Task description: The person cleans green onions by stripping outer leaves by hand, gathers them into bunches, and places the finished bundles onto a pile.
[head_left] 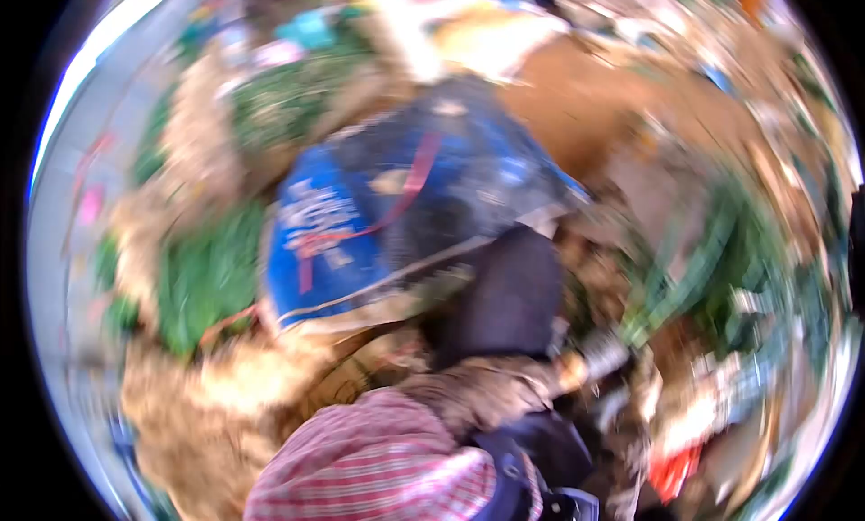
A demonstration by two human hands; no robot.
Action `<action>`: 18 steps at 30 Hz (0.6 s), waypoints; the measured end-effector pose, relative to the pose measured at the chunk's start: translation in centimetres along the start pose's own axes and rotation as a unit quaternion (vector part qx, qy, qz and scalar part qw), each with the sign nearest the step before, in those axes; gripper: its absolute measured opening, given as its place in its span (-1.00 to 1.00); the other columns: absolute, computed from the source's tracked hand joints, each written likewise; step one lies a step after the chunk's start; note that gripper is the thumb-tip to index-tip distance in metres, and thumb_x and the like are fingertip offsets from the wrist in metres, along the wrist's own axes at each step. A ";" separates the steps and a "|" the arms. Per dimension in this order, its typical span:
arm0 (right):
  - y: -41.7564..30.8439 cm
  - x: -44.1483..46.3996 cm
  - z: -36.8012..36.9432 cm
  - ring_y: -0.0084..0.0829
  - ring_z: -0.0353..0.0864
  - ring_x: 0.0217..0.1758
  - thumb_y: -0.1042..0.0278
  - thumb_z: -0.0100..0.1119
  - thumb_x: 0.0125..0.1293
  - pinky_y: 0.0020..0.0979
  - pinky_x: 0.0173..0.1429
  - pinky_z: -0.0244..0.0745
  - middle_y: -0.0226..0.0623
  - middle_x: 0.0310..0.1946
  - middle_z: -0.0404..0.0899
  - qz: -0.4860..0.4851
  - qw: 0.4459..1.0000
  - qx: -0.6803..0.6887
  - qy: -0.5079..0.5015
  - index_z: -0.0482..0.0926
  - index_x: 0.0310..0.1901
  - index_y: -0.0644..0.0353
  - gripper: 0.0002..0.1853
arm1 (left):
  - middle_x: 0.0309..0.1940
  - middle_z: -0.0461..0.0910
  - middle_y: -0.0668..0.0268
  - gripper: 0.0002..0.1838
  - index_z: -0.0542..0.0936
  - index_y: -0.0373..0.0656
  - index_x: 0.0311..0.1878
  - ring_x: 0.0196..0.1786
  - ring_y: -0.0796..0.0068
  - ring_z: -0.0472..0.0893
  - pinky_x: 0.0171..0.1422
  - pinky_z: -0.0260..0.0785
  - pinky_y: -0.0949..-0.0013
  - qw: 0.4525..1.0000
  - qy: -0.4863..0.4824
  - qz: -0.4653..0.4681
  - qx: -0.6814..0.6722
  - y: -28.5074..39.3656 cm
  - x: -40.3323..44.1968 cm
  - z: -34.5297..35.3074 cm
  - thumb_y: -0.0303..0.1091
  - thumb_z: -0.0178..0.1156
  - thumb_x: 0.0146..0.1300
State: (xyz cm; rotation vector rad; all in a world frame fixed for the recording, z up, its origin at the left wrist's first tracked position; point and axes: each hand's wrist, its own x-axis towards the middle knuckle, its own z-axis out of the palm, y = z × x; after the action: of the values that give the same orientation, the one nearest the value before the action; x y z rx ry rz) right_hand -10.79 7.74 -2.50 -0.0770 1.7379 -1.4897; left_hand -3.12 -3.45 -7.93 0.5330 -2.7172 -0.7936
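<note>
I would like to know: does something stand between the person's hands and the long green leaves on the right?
The hands are too blurred to judge their path to the long green leaves. From the lower edge of the blue sack, the dark-clothed leg stands in the way.

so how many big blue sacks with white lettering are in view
1: the blue sack near the middle, above the pink checked cloth. Others may be hidden in the blurred heap.

This looks like a waste place, though the view is blurred. A blue bag (333,251), a brown sheet (595,93) and green strands (712,251) lie in a mixed heap (203,413).
</note>
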 end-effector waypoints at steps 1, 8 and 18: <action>-0.2 1.4 -0.2 -0.30 0.58 -0.09 0.00 0.05 0.37 -0.37 0.05 0.45 -0.11 -0.11 0.61 -0.066 0.975 -0.209 0.044 0.50 0.02 0.47 -0.45 | -0.69 0.44 0.24 -0.81 0.53 -0.21 -0.51 -0.60 0.32 0.44 -0.49 0.31 0.24 0.996 0.077 -0.048 0.003 -0.4 -0.3 2.3 -0.45 -0.05 0.15; -0.8 4.0 1.8 -0.36 0.52 -0.26 0.07 0.14 0.32 -0.36 -0.12 0.42 -0.18 -0.25 0.63 -0.136 0.949 -0.248 0.138 0.58 -0.10 0.40 -0.56 | -0.77 0.24 0.27 -0.83 0.45 -0.26 -0.67 -0.72 0.44 0.26 -0.66 0.07 0.34 0.863 -0.028 0.079 0.498 1.2 -0.8 -2.0 -0.54 0.04 0.01; 2.7 1.1 0.4 -0.44 0.57 -0.35 0.34 0.06 0.26 -0.40 -0.20 0.51 -0.27 -0.30 0.64 -0.041 0.952 -0.302 0.023 0.63 -0.20 0.29 -0.77 | -0.71 0.30 0.30 -0.79 0.42 -0.26 -0.47 -0.64 0.42 0.28 -0.58 0.06 0.29 0.873 -0.063 -0.340 -0.344 2.1 -1.0 -6.2 -0.29 0.06 0.12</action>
State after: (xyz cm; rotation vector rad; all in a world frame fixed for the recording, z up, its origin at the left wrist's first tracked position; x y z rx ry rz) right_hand -10.02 7.61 -5.38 -0.4379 2.1952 -0.9680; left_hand -0.66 -4.30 -1.82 1.2886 -2.0673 -1.9054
